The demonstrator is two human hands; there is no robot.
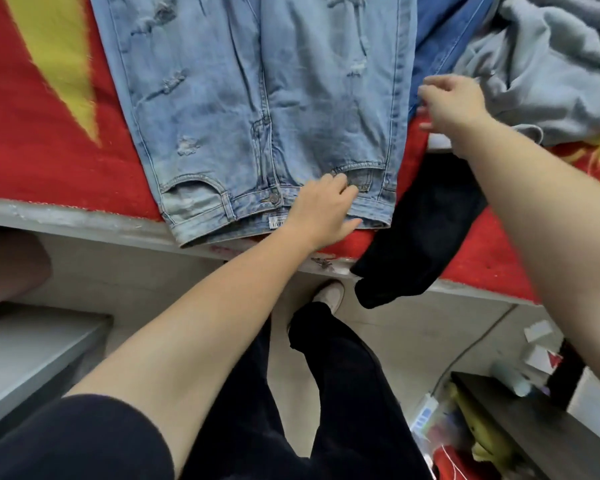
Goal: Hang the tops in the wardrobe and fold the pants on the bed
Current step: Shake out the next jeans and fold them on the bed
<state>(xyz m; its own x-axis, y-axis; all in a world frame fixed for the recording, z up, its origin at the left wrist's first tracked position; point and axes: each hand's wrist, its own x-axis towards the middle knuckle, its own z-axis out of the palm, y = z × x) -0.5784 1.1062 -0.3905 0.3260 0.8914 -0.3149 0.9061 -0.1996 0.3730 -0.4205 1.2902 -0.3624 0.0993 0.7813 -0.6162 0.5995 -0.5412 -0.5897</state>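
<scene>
Red blanket [42, 140] under pale jeans [257, 98], light floor [413, 327] below; left hand [321, 211] flat on waistband [373, 206]; right hand [452, 98] grip unclear.

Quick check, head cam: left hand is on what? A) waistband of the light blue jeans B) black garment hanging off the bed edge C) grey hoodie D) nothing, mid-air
A: the left hand lies on the light blue jeans at their waistband, fingers reaching the front pocket opening.

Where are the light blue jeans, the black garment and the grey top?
light blue jeans [205, 81]: head view, a leg's fabric.
black garment [420, 230]: head view, its middle.
grey top [551, 64]: head view, crumpled middle.
</scene>
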